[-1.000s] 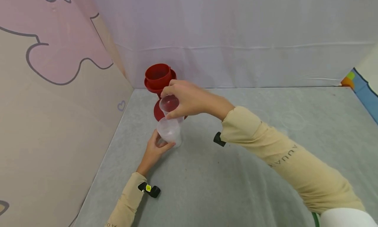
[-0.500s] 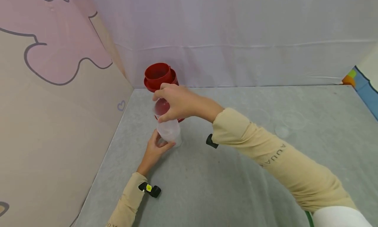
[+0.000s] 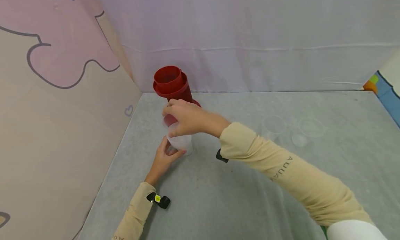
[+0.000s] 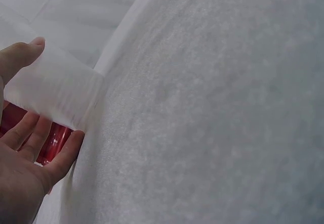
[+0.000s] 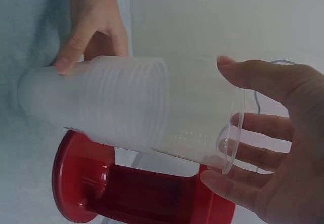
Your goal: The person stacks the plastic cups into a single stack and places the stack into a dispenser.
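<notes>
My left hand (image 3: 163,160) grips a stack of clear plastic cups (image 5: 121,97) that stands upright on the grey table. Thumb on one side and fingers on the other, it holds the stack low down, as the left wrist view shows. Above the stack, my right hand (image 3: 192,118) holds one more clear plastic cup (image 5: 195,107) by its rim, with thumb and fingers on opposite sides. That cup's lower end sits inside the mouth of the stack. Just behind both hands stands a red stand (image 3: 173,82) with a cup-shaped top; my right hand partly hides it.
Several faint, clear round items (image 3: 275,125) lie on the grey table (image 3: 237,191) to the right, their kind hard to tell. A patterned wall (image 3: 72,129) borders the left side; a white cloth (image 3: 250,59) hangs behind.
My right hand has lowered its cup from above the stack into the stack's mouth, moving down and slightly left. The left hand stays in place on the stack.
</notes>
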`<action>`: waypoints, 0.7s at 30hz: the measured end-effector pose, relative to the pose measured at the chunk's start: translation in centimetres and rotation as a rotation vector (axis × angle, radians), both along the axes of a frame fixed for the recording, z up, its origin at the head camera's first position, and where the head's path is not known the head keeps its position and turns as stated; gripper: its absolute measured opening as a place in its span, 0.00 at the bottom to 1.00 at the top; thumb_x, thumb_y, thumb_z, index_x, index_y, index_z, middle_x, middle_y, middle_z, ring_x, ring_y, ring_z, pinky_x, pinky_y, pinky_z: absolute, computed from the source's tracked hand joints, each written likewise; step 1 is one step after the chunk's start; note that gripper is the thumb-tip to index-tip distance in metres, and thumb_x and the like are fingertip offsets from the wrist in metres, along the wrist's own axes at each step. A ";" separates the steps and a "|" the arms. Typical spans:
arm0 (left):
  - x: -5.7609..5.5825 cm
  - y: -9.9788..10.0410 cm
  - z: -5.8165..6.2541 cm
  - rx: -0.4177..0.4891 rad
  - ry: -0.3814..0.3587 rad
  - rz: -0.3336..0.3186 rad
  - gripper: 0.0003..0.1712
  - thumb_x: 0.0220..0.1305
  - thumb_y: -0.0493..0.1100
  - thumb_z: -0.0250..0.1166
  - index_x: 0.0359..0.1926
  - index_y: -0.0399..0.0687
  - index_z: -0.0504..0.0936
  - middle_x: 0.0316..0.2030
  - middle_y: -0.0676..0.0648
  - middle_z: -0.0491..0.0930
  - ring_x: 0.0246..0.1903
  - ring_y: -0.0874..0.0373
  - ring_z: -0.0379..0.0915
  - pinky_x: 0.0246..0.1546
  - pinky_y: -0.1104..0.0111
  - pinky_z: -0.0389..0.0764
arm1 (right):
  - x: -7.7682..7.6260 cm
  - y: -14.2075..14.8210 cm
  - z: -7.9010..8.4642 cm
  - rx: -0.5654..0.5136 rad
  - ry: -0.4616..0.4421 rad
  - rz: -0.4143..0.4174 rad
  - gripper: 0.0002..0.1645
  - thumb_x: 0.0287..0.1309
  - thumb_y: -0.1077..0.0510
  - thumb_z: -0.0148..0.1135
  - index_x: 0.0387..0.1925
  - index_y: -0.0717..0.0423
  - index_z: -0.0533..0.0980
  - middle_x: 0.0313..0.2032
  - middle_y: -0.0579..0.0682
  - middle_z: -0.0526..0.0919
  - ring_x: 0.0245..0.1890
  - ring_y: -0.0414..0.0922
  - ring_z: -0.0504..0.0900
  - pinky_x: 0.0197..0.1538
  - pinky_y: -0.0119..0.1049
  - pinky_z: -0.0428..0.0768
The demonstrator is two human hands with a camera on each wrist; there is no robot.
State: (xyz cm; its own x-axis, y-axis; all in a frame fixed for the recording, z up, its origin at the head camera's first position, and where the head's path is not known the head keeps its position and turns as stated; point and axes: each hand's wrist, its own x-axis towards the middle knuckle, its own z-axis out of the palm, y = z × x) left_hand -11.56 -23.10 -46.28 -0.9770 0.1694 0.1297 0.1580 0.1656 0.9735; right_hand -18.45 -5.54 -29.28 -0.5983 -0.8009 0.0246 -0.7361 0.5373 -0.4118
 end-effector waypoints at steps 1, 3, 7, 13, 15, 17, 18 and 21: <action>0.0 0.0 0.0 0.000 0.002 -0.001 0.44 0.54 0.32 0.69 0.68 0.52 0.58 0.61 0.46 0.66 0.57 0.54 0.66 0.51 0.57 0.77 | 0.0 -0.1 -0.3 0.009 -0.001 -0.001 0.31 0.49 0.46 0.70 0.55 0.48 0.74 0.46 0.44 0.72 0.46 0.40 0.70 0.43 0.30 0.74; 0.0 0.0 0.0 0.002 0.006 -0.004 0.44 0.54 0.32 0.69 0.69 0.52 0.58 0.62 0.47 0.65 0.56 0.55 0.66 0.50 0.58 0.77 | 0.1 -0.1 -0.8 0.022 0.000 -0.006 0.31 0.49 0.45 0.70 0.55 0.48 0.74 0.48 0.44 0.72 0.47 0.41 0.69 0.43 0.31 0.75; 0.1 0.1 0.1 0.002 0.005 -0.014 0.44 0.55 0.31 0.69 0.69 0.50 0.57 0.63 0.47 0.64 0.57 0.54 0.66 0.51 0.58 0.77 | 0.3 -0.1 -2.1 0.015 0.001 -0.021 0.32 0.48 0.44 0.71 0.55 0.48 0.74 0.49 0.45 0.73 0.48 0.41 0.69 0.44 0.31 0.75; 0.2 0.2 0.1 0.009 0.000 -0.027 0.44 0.56 0.31 0.68 0.69 0.50 0.56 0.64 0.47 0.63 0.56 0.53 0.67 0.49 0.63 0.78 | 0.6 0.2 -4.2 -0.036 0.009 -0.008 0.32 0.48 0.44 0.71 0.54 0.50 0.75 0.50 0.46 0.74 0.49 0.42 0.70 0.48 0.34 0.76; 0.3 0.3 0.1 0.008 0.005 -0.030 0.44 0.56 0.31 0.67 0.70 0.50 0.55 0.65 0.47 0.63 0.57 0.52 0.67 0.49 0.64 0.78 | 0.6 0.2 -4.7 -0.054 0.005 -0.007 0.33 0.48 0.44 0.71 0.55 0.50 0.74 0.51 0.47 0.74 0.49 0.42 0.71 0.49 0.34 0.76; 0.3 0.2 0.1 0.008 0.011 -0.032 0.45 0.57 0.31 0.66 0.71 0.51 0.54 0.65 0.47 0.62 0.59 0.52 0.66 0.49 0.64 0.77 | 0.6 0.3 -5.1 -0.073 0.004 -0.013 0.34 0.47 0.44 0.72 0.55 0.51 0.74 0.52 0.48 0.75 0.50 0.42 0.71 0.50 0.35 0.76; 0.3 0.2 0.1 0.011 0.011 -0.034 0.45 0.57 0.31 0.66 0.71 0.51 0.54 0.66 0.47 0.61 0.59 0.51 0.66 0.50 0.64 0.77 | 0.7 0.3 -5.2 -0.082 0.003 -0.016 0.35 0.47 0.44 0.72 0.55 0.51 0.74 0.52 0.48 0.76 0.50 0.42 0.72 0.51 0.35 0.76; 0.3 0.2 0.0 0.013 0.015 -0.033 0.45 0.58 0.31 0.66 0.71 0.50 0.53 0.66 0.46 0.61 0.59 0.51 0.65 0.50 0.63 0.77 | 0.7 0.3 -5.6 -0.105 0.005 -0.026 0.36 0.45 0.43 0.74 0.55 0.53 0.74 0.50 0.48 0.77 0.49 0.42 0.73 0.51 0.35 0.76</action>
State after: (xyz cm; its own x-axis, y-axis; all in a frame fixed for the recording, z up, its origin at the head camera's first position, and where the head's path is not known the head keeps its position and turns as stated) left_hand -11.24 -22.88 -46.27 -0.9687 0.1999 0.1470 0.1780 0.1469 0.9730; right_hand -17.71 -5.28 -34.87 -0.6184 -0.7781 0.1106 -0.7249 0.5103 -0.4628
